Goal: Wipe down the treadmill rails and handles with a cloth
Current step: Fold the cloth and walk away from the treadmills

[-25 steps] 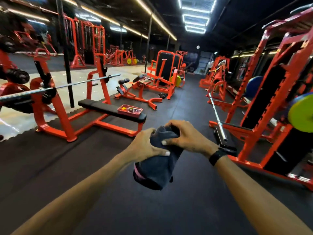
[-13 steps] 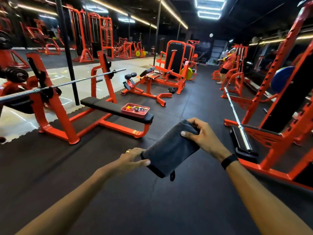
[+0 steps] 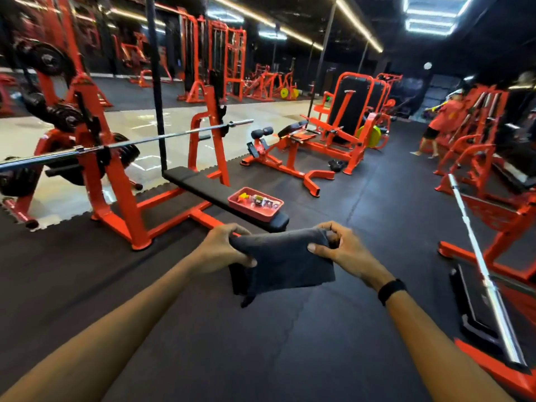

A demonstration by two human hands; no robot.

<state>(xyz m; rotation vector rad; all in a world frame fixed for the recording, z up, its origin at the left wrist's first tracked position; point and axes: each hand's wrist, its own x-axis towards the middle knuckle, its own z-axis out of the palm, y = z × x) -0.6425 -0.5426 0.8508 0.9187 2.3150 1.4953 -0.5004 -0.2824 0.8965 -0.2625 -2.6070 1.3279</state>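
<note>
I hold the dark cloth (image 3: 285, 261) stretched between both hands above the black rubber floor (image 3: 290, 358); my left hand (image 3: 222, 250) has its grip curled tight on the left edge; my right hand (image 3: 340, 250) pinches the right edge, thumb on top; a red tray (image 3: 255, 205) sits on the tabletop (image 3: 200, 184) just beyond.

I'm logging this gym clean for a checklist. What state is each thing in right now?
cloth: dark, folded, held in the air between both hands, one end hanging down
left hand: grips the cloth's left edge
right hand: pinches the cloth's right edge
red tray: rests on the bench end, small items inside
flat bench: unoccupied
barbell: racked, plates on its left end
treadmill: not in view
</note>
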